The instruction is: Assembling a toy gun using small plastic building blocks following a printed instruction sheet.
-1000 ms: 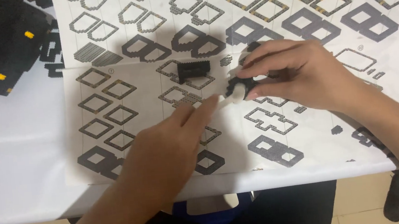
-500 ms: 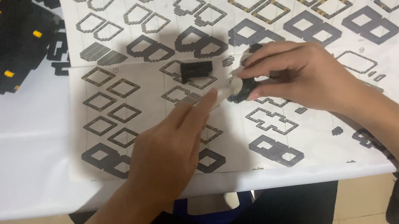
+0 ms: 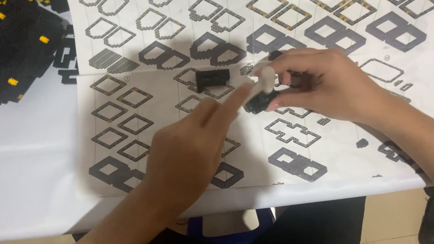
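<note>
My right hand (image 3: 325,87) grips a small black brick cluster (image 3: 258,101) just above the printed instruction sheet (image 3: 137,124). My left hand (image 3: 193,145) reaches in from below, its fingertips pinching a small white tool (image 3: 263,78) against the top of that cluster. A second small black brick block (image 3: 211,77) lies on the sheet just left of both hands, untouched.
A large black brick model with yellow studs (image 3: 6,49) sits at the far left on the white table (image 3: 20,173). Tiny loose black pieces (image 3: 362,143) lie on the sheet at the right. The table's front edge runs along the bottom.
My left hand has stretched further right and up, bringing the white tool onto the black cluster. My right hand has kept its grip and barely shifted.
</note>
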